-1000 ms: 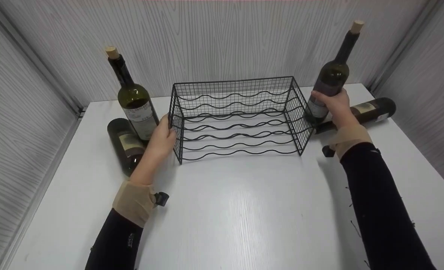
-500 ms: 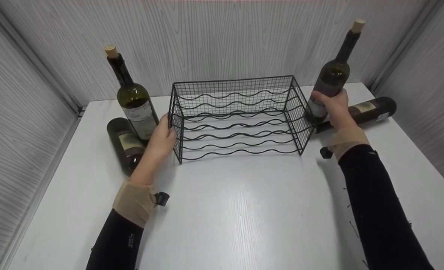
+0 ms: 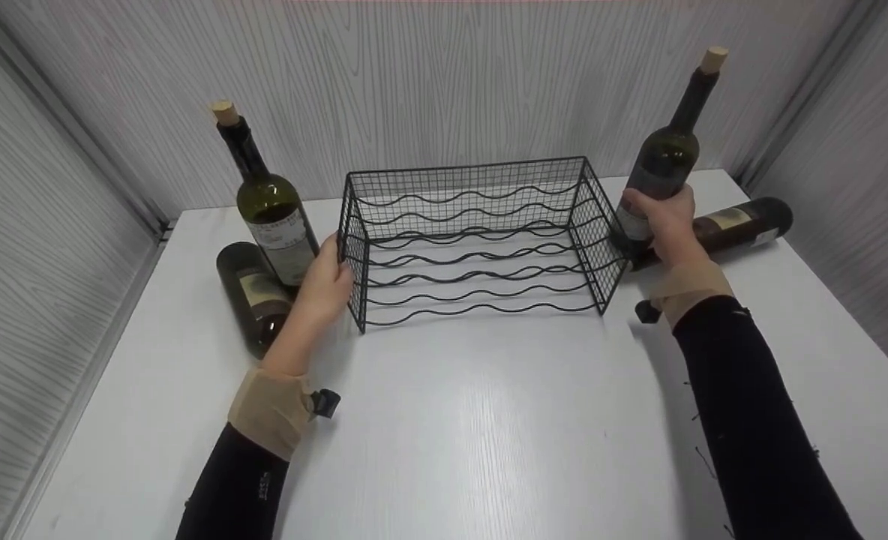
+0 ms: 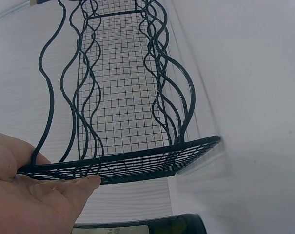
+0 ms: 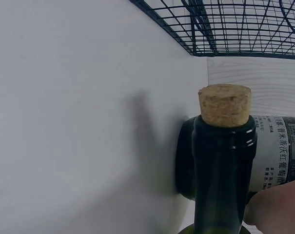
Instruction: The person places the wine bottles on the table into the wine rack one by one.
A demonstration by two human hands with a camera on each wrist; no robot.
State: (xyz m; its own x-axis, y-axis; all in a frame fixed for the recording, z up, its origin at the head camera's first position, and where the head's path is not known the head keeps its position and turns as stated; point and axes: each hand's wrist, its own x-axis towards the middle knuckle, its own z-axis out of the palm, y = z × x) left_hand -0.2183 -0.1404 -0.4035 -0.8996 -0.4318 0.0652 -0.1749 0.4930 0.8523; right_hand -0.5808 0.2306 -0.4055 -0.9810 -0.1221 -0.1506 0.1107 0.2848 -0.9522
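Left grip (image 3: 324,281) holds rack (image 3: 481,274) edge (image 4: 132,154); right grip (image 3: 669,221) clasps corked bottle (image 3: 663,159); table (image 3: 481,435) spreads wide in front.

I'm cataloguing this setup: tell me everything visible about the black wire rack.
The wire rack is black, metal-looking and box-shaped, with fine mesh at its back and both ends and wavy bars running lengthwise. It sits on the white table near the back wall, its mesh back upright. The left hand grips its left end. A corked bottle, held by the right hand, is beside its right end; whether they touch is unclear.
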